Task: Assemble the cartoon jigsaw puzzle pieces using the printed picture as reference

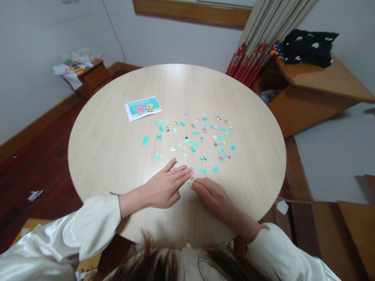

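Note:
My left hand (164, 186) lies flat on the table with its fingers stretched out. Its fingertips rest against pink puzzle pieces (191, 173), and the palm hides part of what is beneath. Close on the right, my right hand (211, 195) has thumb and fingers pinched at a yellow-green puzzle piece (191, 182), just below the pink ones. Loose turquoise pieces, such as one puzzle piece (216, 169), lie beyond my right hand. Many more are scattered farther back, some pale green or multicoloured.
A printed cartoon picture (143, 108) lies at the back left of the round wooden table (99, 156). Behind it stands a small cabinet (95, 76) with papers and bags. At the right, a black patterned cloth (309, 47) covers part of a wooden desk (331, 82) near a curtain.

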The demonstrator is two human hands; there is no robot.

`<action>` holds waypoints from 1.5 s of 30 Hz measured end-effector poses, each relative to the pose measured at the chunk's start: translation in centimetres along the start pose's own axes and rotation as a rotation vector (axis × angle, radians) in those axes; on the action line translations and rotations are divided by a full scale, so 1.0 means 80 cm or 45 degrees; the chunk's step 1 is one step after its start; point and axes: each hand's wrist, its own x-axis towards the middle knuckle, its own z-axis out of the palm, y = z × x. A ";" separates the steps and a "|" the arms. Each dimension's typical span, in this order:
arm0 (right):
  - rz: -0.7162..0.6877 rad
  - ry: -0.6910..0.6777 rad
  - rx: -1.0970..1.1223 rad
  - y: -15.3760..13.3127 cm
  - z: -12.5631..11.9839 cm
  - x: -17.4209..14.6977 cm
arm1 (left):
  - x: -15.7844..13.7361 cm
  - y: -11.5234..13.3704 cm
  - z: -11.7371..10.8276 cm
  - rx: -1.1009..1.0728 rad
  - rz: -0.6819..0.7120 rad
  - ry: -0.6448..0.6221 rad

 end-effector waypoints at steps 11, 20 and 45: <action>-0.077 0.002 0.004 0.001 -0.009 -0.007 | -0.002 -0.001 0.003 0.018 0.002 0.013; -0.139 0.057 -0.054 0.004 -0.004 -0.007 | -0.002 -0.001 0.004 0.052 0.003 0.020; 0.036 -0.079 -0.196 -0.017 0.002 -0.006 | -0.003 -0.002 0.007 0.098 0.011 0.036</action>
